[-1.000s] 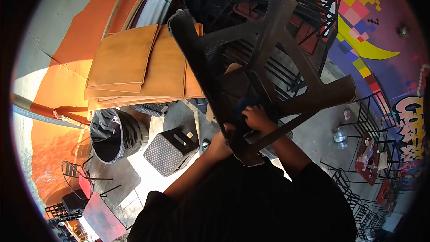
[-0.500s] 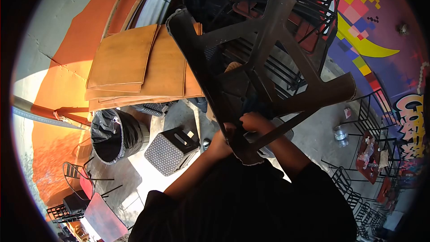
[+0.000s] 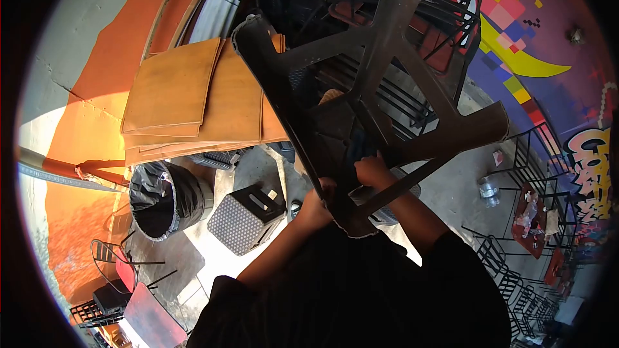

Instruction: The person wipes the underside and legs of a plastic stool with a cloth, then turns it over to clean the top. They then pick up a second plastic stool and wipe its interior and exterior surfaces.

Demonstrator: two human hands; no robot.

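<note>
A dark brown plastic stool (image 3: 371,67) is tipped over in front of me, its legs pointing up and away and its hollow underside toward me. My left hand (image 3: 316,205) is closed round the stool's near edge, with the fingertips partly hidden behind it. Inside the frame, my right hand (image 3: 373,171) is closed, bunched against a dark bluish cloth (image 3: 356,147) by the inner side of the seat. Shadow covers much of that hollow. Another stool (image 3: 242,222), grey on its dotted top, stands on the floor beyond my left forearm.
A bin with a black liner (image 3: 155,203) stands at left, below stacked orange-brown boards (image 3: 174,93). Red-and-black chairs (image 3: 122,264) are at lower left. At right are a red table with litter (image 3: 530,222), black metal chairs (image 3: 500,270) and a clear plastic bottle (image 3: 489,191).
My right hand has shifted slightly right and up inside the stool, and the bluish cloth shows in a different place. The left hand keeps its hold; the stool has barely moved.
</note>
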